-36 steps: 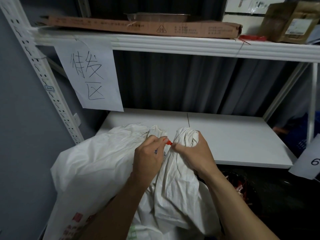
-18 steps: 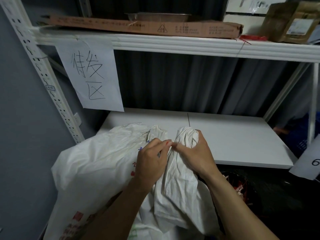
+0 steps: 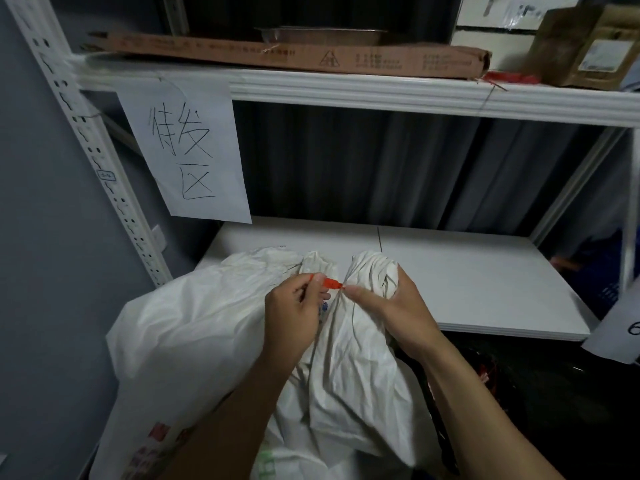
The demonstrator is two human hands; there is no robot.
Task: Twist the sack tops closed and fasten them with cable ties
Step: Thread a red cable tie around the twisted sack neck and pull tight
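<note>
– Sack [image 3: 194, 334] first: it fills the lower left and centre of the frame, bulging up toward the camera. Why is it standing so close in?

– Probably so that both hands can reach its mouth from above. Just left of centre, the left hand [image 3: 294, 317] has its fingers [image 3: 306, 287] pinched narrow on the free end of a red cable tie [image 3: 330, 282].

– And the tie runs where?

– It runs rightward from that pinch to the sack top [image 3: 367, 271], which is gathered into a neck at mid-frame. I judge the pull is aimed away from the neck, to cinch the loop.

– Is the loop all the way round?

– I cannot tell, because cloth and a thumb hide the far side.

– What about the other hand?

– The right hand [image 3: 391, 306], right of centre, has its fingers curled round the gathered cloth, with the thumb pressed where the tie meets the fabric. That grip looks meant to stop the twist unwinding and to brace against the pull.

– There is a second white bunch just left of the held neck.

– Whether it is the same sack or another, I cannot say.

– And further right?

– The lower shelf [image 3: 485, 282] lies behind and beside the neck. The sack seems propped at its front edge, though I cannot confirm they touch.
</note>
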